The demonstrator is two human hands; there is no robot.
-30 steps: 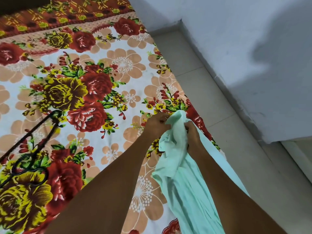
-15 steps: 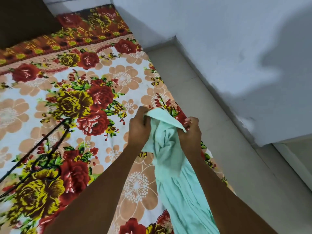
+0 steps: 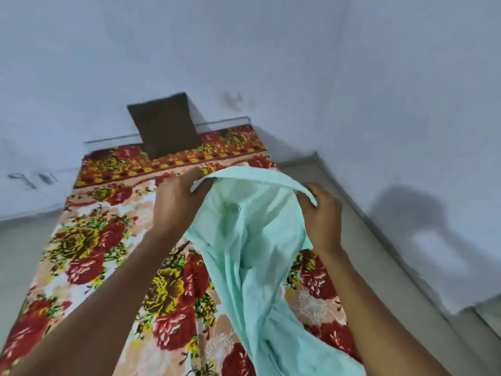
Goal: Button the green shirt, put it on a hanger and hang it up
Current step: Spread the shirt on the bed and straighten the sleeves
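Green shirt [image 3: 252, 240] held up over floral bed [image 3: 89, 253], hanging twd lower right. Left hand [image 3: 177, 204] & right hand [image 3: 322, 215]: fingers clamped on its top edge, 1 each end.

A plain mint-green shirt [image 3: 252, 240] between the hands; beneath them, a bedsheet [image 3: 89, 240] of red and yellow roses on peach and white; beyond, a dark brown pillow [image 3: 165, 126].
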